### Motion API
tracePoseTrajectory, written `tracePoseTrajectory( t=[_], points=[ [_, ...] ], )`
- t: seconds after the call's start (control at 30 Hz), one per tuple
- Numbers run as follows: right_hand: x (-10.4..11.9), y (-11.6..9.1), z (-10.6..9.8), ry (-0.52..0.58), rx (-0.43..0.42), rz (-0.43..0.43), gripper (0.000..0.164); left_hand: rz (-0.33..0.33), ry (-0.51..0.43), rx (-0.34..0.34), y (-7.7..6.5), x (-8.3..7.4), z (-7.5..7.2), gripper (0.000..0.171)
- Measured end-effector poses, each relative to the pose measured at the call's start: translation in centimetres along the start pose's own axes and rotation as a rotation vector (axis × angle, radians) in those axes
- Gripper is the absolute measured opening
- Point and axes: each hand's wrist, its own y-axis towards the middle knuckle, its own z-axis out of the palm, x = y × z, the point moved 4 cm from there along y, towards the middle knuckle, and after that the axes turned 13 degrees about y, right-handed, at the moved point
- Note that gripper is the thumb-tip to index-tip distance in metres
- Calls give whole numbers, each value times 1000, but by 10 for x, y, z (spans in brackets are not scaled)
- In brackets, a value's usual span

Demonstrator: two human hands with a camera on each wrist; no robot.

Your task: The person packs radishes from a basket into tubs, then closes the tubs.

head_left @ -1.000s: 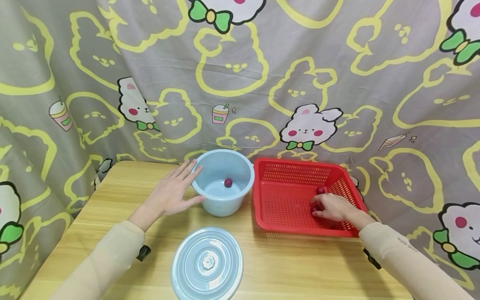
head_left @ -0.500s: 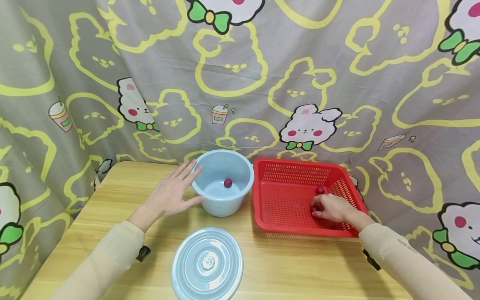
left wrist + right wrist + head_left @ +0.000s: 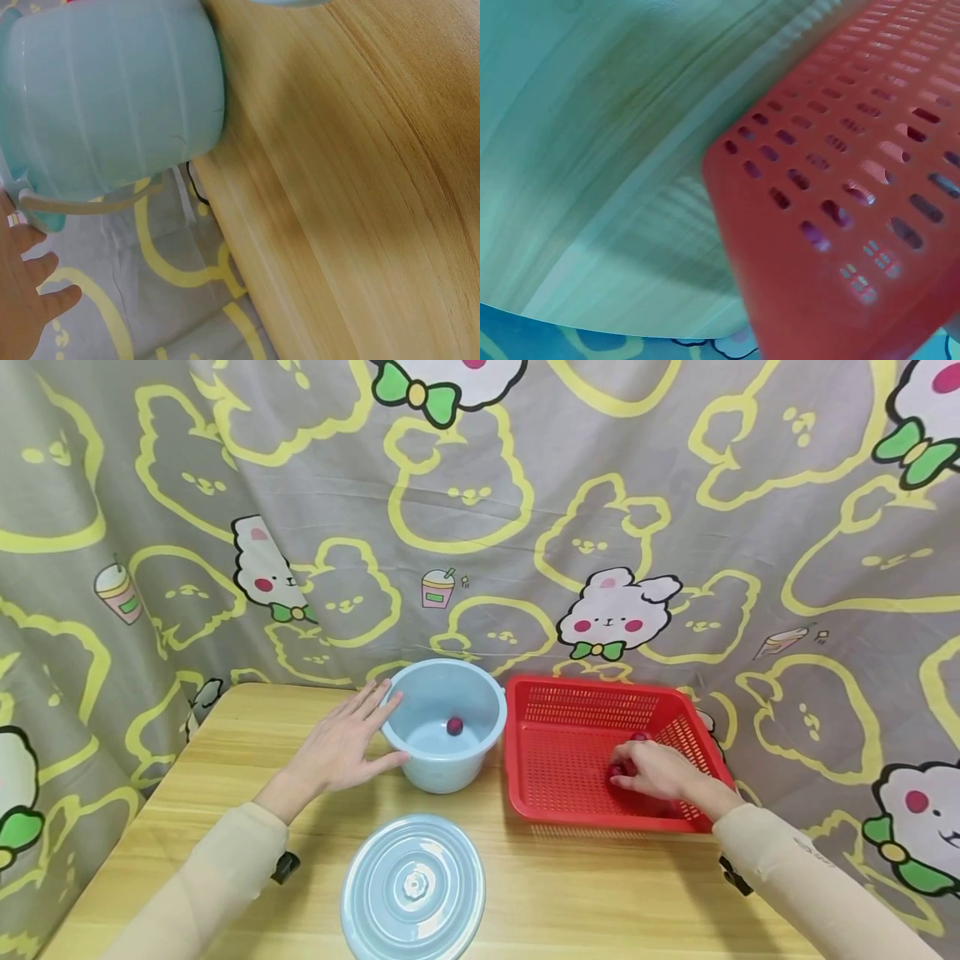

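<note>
In the head view, my left hand (image 3: 341,747) has its fingers spread and straight at the left rim of a light blue bucket (image 3: 444,774). One dark red plum (image 3: 454,726) lies on the bucket's floor. Inside a red plastic basket (image 3: 551,760), my right hand (image 3: 656,770) curls its fingers round another dark red plum (image 3: 617,770), partly hidden by the fingers. A further plum (image 3: 639,737) shows just behind that hand. The left wrist view has the bucket's side and fingertips near its handle (image 3: 90,206). From the right wrist, the basket wall (image 3: 780,285) covers the hand.
The bucket's round blue lid (image 3: 414,889) lies on the wooden table (image 3: 570,893) in front of the bucket. Basket and bucket stand side by side near the table's back edge. A patterned grey curtain (image 3: 330,493) hangs behind.
My right hand has shifted slightly left within the basket with the plum in its fingers, now partly covering the plum behind it. My left hand stays at the bucket's rim.
</note>
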Motion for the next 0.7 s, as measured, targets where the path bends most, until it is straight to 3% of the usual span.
tracePoseTrajectory(
  t=[0.4,0.7],
  points=[
    [28,16,-8,-8,-34,-45,20,2,17,-5,-1,0,1,97],
    [66,29,-21,-14,-64,-113,22,-7,25,3,0,0,0,97]
  ],
)
